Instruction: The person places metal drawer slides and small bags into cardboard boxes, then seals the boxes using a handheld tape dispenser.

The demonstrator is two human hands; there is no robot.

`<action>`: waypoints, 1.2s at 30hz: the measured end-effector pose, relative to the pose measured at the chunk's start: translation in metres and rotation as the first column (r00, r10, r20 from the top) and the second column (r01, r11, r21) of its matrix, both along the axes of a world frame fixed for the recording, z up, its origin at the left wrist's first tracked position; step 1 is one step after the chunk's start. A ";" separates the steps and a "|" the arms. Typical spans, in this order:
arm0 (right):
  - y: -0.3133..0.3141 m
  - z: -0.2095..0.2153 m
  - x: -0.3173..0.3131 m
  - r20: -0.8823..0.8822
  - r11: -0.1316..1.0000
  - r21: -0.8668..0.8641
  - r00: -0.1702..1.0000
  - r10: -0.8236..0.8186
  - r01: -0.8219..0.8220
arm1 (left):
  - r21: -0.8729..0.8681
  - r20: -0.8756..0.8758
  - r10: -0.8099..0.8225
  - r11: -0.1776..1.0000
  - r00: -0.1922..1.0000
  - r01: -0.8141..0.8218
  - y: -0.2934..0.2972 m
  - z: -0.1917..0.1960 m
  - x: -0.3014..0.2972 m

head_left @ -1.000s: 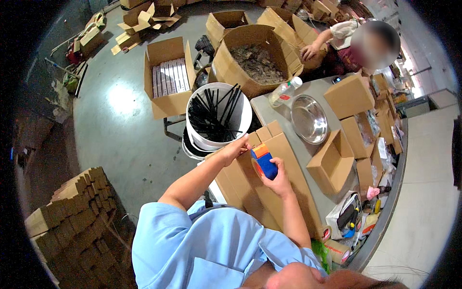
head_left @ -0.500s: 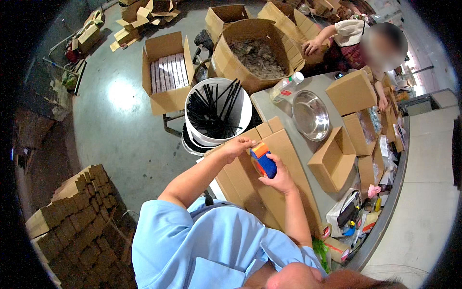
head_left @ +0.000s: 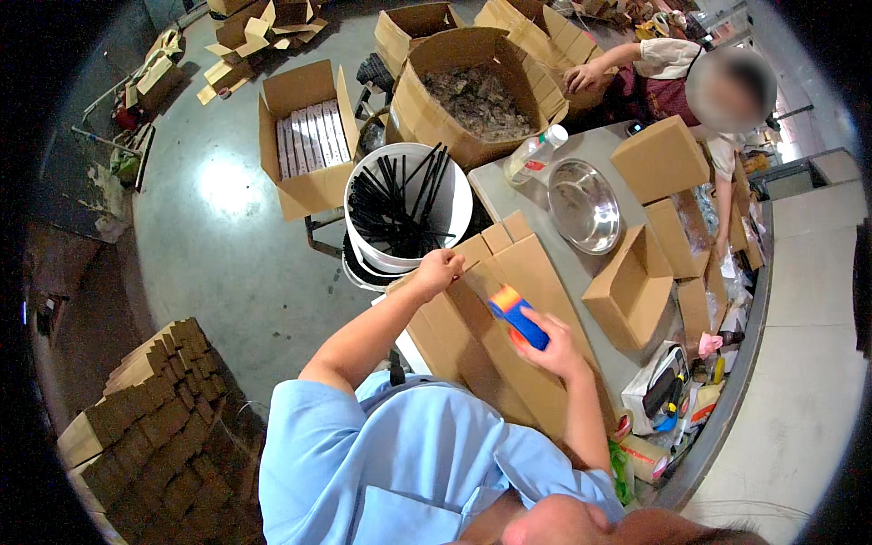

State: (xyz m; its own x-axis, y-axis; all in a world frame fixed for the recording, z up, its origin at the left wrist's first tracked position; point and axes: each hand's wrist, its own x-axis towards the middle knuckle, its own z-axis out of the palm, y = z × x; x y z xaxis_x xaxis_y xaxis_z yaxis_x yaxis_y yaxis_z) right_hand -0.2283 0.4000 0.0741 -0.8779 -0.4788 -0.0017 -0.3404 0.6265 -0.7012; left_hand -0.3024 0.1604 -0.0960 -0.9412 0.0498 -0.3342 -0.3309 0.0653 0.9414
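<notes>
Gripping a blue-and-orange tape dispenser (head_left: 518,316), the right hand (head_left: 554,350) rests over a flattened brown corrugated carton (head_left: 531,272) on the grey desk (head_left: 509,186). The left hand (head_left: 438,270) is curled closed on the carton's edge. Beyond it stands a round white plastic bucket (head_left: 454,195) of thin black rods (head_left: 395,204).

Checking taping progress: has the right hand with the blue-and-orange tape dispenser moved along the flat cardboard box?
No: right hand and dispenser stay beside the box's seam.
</notes>
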 end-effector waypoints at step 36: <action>0.144 0.021 0.133 0.521 0.787 0.616 0.767 -0.375 -0.033 | -0.963 -0.063 -0.998 0.067 0.025 0.262 0.150 0.069 0.073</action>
State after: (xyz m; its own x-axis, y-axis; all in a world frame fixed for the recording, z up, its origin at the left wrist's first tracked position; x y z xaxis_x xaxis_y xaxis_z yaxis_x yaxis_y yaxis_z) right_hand -0.0956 0.5441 0.0953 -0.6560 -0.0462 -0.7533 0.1676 0.9643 -0.2052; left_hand -0.2290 0.3100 -0.0274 -0.3327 0.9399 -0.0764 0.9172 0.3414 0.2054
